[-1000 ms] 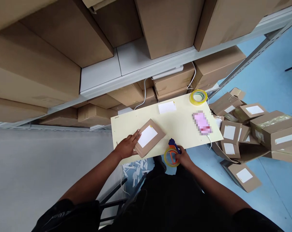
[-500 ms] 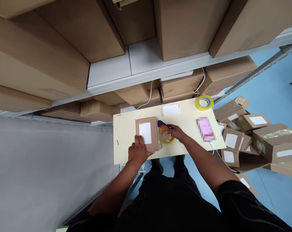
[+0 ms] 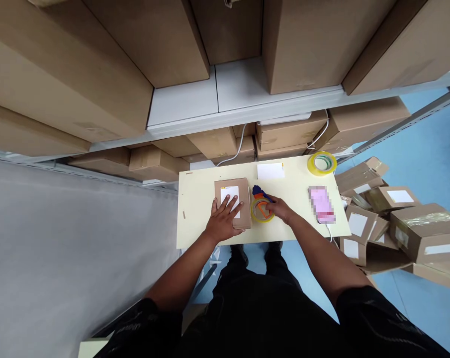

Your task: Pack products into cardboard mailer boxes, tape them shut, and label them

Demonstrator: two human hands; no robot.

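A small cardboard box (image 3: 243, 185) with a white label (image 3: 229, 193) lies on the pale yellow table (image 3: 195, 209). My left hand (image 3: 225, 216) rests flat on its top, fingers spread across the label. Just right of the box, my right hand (image 3: 279, 206) grips a tape dispenser (image 3: 258, 191) with a blue head, orange parts and a roll of clear tape in it. The dispenser stands close to the box's right side; whether they touch I cannot tell.
A loose tape roll (image 3: 322, 163), a white label sheet (image 3: 270, 170) and a blurred pink phone (image 3: 321, 203) on a cable lie on the table. Large boxes (image 3: 325, 44) fill the shelf (image 3: 187, 102) ahead. Labelled cartons (image 3: 422, 231) are heaped on the floor at right.
My left hand has gone from holding the box's near left edge to lying spread over its top. The right hand still holds the dispenser beside the box. The whole view has shifted slightly.
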